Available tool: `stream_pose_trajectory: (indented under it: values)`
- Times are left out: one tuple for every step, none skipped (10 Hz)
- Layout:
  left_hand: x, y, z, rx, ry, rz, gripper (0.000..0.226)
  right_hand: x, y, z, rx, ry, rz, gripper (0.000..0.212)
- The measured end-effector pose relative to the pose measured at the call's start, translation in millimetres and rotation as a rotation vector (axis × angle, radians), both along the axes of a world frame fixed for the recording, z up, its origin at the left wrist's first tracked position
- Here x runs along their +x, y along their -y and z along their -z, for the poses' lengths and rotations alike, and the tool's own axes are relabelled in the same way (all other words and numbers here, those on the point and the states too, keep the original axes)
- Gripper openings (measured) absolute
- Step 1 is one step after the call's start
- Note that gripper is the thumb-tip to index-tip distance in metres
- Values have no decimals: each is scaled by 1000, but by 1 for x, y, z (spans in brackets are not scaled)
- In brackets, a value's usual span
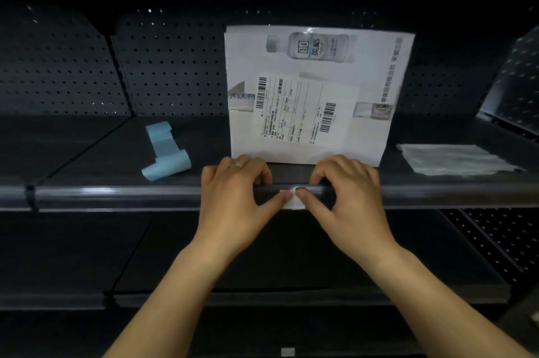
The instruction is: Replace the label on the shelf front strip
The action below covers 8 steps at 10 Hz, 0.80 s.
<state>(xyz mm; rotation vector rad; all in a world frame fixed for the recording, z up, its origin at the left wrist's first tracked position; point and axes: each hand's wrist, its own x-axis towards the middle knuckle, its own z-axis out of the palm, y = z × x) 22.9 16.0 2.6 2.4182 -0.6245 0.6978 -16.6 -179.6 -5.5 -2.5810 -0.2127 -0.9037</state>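
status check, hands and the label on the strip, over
Left hand and right hand both on shelf front strip. Thumbs pinch white label. Nothing blocking.

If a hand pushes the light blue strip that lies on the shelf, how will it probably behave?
The light blue strip looks thin, and its ends curl, so it is probably floppy and very light. A push would likely slide or flip it on the smooth shelf. The curled end nearer the front may roll a little.
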Motion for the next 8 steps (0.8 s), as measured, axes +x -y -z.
stream_pose_trajectory:
  values:
    - [0, -3, 0, 39, -2, 7, 32, -4, 2, -1, -44, -25, -8, 27]
    - [-2, -4, -2, 75, -3, 15, 35, -7, 4, -2, -76, -40, -20, 34]
    - [-5, -4, -5, 93, -8, 12, 37, -9, 2, -6, -75, -46, -18, 34]
    - [-7, -6, -7, 128, -43, 18, 39, -12, 2, -9, -78, -67, -35, 35]
    - [-11, -8, -15, 110, -92, 39, 40, -16, 7, -19, -88, -151, -77, 38]
    - [-19, -4, -24, -70, -121, 42, 30, -22, 15, -32, 110, -209, -155, 46]
    - [-30, 4, -39, -348, -152, 133, 15, -29, 22, -51, 357, -136, -205, 38]
    - [-43, 13, -64, -624, -324, 289, 16, -35, 25, -71, 538, -106, -276, 17]
